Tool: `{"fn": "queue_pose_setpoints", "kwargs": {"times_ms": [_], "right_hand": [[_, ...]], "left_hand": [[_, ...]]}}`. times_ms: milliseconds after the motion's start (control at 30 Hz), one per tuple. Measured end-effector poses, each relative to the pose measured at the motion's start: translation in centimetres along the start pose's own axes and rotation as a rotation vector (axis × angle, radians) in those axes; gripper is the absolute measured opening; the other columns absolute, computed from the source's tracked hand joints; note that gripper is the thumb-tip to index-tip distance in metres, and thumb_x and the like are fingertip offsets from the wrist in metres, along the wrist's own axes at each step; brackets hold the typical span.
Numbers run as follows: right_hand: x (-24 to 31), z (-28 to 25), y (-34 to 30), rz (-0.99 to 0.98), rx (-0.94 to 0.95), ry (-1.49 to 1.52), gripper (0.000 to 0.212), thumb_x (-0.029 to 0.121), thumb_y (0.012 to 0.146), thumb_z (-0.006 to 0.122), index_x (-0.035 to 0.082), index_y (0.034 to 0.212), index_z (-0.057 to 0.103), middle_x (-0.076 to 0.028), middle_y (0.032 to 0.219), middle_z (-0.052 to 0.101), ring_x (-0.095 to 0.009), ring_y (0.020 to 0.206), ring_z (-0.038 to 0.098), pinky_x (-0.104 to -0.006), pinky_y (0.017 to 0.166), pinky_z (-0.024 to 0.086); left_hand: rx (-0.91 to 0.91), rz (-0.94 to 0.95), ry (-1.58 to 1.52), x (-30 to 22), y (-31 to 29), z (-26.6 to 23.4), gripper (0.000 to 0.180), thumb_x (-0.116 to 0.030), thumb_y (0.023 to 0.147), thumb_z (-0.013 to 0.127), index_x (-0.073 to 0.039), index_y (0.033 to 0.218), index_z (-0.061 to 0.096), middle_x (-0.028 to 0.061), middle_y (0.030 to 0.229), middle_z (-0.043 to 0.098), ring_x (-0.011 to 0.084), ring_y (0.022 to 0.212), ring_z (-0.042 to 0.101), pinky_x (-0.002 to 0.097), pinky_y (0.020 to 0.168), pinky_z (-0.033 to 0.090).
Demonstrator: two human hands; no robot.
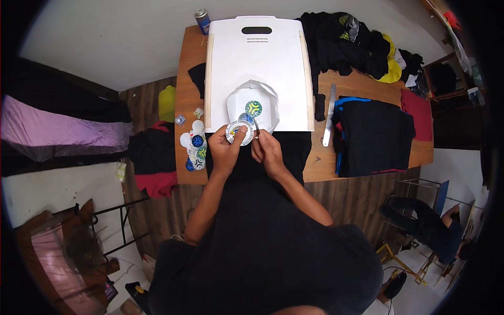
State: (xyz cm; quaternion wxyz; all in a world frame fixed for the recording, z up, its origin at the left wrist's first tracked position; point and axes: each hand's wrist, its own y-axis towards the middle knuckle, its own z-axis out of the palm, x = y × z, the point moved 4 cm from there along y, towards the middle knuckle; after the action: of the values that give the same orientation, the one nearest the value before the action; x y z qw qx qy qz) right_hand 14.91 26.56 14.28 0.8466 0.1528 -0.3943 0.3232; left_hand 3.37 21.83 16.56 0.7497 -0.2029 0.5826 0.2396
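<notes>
My left hand (224, 148) is closed on a round white badge (231, 133) with dark lettering round its rim, the thumb lying across its face. In my right hand (270, 155), closed, is a slim dark pointed tool (256, 126); tweezers or small scissors, I cannot tell which. Its tip points up beside the badge's right edge. Just beyond both hands sits a shallow, many-sided white paper tray (271, 102). A round green-and-blue patterned badge (253, 108) lies in it, and a blue one (245, 117) is partly hidden by the held badge.
A large white board (257, 63) lies under the tray. Several round badges (198, 149) are heaped on the wooden table to the left. To the right are a metal ruler (329, 115) and folded black garments (375, 136). A spray can (202, 21) stands at the back left.
</notes>
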Motion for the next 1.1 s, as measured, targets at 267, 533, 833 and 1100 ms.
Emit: {"fn": "queue_pose_setpoints", "kwargs": {"times_ms": [267,533,833,1100], "right_hand": [[-0.4,-0.1,-0.2,0.093,-0.004,-0.123,0.039,0.036,0.104,0.036,0.002,0.093,0.052,0.003,0.055,0.032,-0.006,0.044,0.028,-0.0214,0.042,0.026],[-0.3,-0.1,-0.3,0.097,-0.015,-0.140,0.038,0.036,0.105,0.036,0.003,0.092,0.052,0.003,0.055,0.032,-0.006,0.044,0.028,-0.0214,0.042,0.026],[-0.2,-0.1,-0.2,0.113,-0.009,-0.124,0.037,0.035,0.105,0.036,0.004,0.090,0.051,0.003,0.055,0.032,-0.006,0.044,0.028,-0.0215,0.042,0.025],[-0.2,-0.4,-0.1,0.023,0.004,-0.099,0.037,0.034,0.105,0.037,0.004,0.088,0.051,0.004,0.054,0.032,-0.006,0.044,0.027,-0.0218,0.042,0.025]], "left_hand": [[0.001,0.014,0.006,0.5,0.0,-0.3,0.011,-0.005,0.088,0.069,0.005,0.092,0.066,0.0058,0.085,0.067,0.0065,0.075,0.061,0.0201,0.068,0.048],[0.022,-0.073,0.049,0.7,0.0,-0.2,0.013,-0.005,0.087,0.069,0.006,0.094,0.067,0.0062,0.086,0.068,0.0066,0.075,0.061,0.0203,0.068,0.048],[0.028,-0.072,0.058,0.8,0.2,-0.2,0.013,-0.006,0.087,0.070,0.006,0.093,0.067,0.0061,0.086,0.068,0.0066,0.075,0.061,0.0201,0.068,0.049],[0.018,-0.003,0.023,-0.1,0.1,0.2,0.012,-0.005,0.087,0.069,0.006,0.093,0.067,0.0058,0.085,0.068,0.0065,0.075,0.061,0.0202,0.067,0.049]]}}
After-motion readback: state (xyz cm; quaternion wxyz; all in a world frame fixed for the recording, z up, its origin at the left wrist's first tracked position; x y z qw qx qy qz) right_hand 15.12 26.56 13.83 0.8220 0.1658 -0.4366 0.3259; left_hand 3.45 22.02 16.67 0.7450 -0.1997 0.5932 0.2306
